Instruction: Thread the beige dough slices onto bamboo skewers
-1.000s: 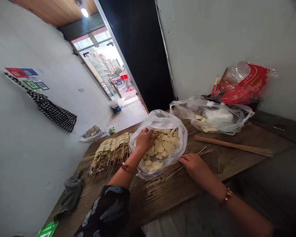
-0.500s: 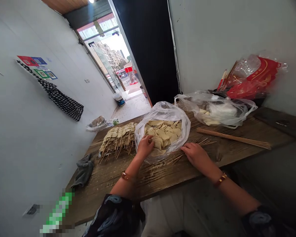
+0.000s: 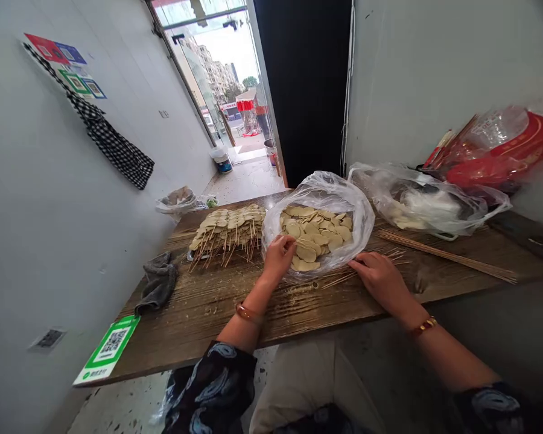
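Pale yellow oval slices, apparently potato, fill an open clear plastic bag in the middle of the table. My left hand reaches over the bag's near left rim, its fingers pinched together at the slices; it seems to grip one. Beside the bag's near right side, my right hand lies low over loose wooden skewers. Its fingers are drawn together at the skewers and the bag's edge, and what is between them is hidden. Left of the bag is a pile of skewered slices.
A bundle of skewers lies at the right, before another plastic bag and red packaging. A dark cloth and a green code card are at the left. The wooden table's front edge runs below my forearms.
My view has tilted and shifted, so the table sits differently in the picture. The left hand has drawn back slightly toward the bag's rim; the right hand remains by the loose skewers.
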`<act>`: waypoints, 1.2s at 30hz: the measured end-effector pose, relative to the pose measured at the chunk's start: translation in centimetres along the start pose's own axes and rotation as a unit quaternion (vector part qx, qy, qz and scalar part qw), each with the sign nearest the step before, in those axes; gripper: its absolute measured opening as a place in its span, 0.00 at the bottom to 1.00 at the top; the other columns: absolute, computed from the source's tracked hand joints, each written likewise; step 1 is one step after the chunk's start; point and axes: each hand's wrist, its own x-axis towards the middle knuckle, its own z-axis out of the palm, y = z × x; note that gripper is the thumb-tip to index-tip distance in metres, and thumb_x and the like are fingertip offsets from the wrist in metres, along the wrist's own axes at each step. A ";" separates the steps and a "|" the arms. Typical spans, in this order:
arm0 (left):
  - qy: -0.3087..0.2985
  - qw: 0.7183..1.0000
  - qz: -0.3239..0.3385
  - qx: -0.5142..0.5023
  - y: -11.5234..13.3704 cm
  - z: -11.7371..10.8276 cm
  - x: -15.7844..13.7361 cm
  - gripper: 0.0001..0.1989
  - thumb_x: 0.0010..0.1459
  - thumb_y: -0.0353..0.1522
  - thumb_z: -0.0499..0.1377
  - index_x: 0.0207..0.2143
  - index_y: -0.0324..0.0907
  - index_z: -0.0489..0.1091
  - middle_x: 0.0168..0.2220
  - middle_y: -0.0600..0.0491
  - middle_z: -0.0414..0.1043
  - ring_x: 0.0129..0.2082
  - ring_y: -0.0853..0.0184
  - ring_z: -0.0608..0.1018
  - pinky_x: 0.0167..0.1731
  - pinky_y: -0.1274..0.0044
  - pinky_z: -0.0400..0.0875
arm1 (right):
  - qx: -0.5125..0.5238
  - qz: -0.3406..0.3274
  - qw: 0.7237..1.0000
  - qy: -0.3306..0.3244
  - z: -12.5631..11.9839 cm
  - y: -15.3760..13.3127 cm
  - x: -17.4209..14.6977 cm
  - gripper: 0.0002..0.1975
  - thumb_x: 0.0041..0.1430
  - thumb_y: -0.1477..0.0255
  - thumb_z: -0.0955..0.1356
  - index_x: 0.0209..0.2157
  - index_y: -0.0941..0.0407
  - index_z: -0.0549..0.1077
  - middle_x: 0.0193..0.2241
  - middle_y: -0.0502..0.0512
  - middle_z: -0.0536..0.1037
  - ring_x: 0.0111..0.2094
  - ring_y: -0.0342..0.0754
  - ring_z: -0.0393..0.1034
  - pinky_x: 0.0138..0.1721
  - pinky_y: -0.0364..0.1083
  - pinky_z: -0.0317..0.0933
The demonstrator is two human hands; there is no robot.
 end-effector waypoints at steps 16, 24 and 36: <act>-0.116 0.993 0.032 0.015 -0.8 -0.2 -1.3 0.10 0.51 0.26 0.53 0.32 0.40 0.73 0.32 0.50 0.70 0.31 0.68 0.71 0.34 0.77 0.64 | -0.039 -0.041 0.998 -0.022 -0.7 -0.3 -0.5 0.12 0.64 0.74 0.61 0.42 0.56 0.75 0.39 0.58 0.78 0.41 0.50 0.68 0.44 0.49 0.56; -0.190 0.978 0.087 0.017 -0.8 -1.1 -1.2 0.12 0.43 0.29 0.61 0.35 0.40 0.73 0.36 0.51 0.68 0.34 0.66 0.71 0.37 0.76 0.66 | -0.049 0.004 0.997 0.063 -3.4 -2.1 1.2 0.08 0.62 0.72 0.62 0.39 0.57 0.71 0.37 0.59 0.77 0.40 0.52 0.69 0.42 0.50 0.58; -0.190 0.971 0.147 -0.019 -0.7 -0.5 -1.4 0.07 0.51 0.26 0.56 0.27 0.39 0.74 0.32 0.49 0.71 0.36 0.66 0.71 0.41 0.74 0.64 | 0.099 0.128 0.985 -0.052 0.2 -4.7 -1.5 0.09 0.65 0.69 0.57 0.39 0.55 0.66 0.36 0.57 0.75 0.38 0.51 0.70 0.39 0.47 0.62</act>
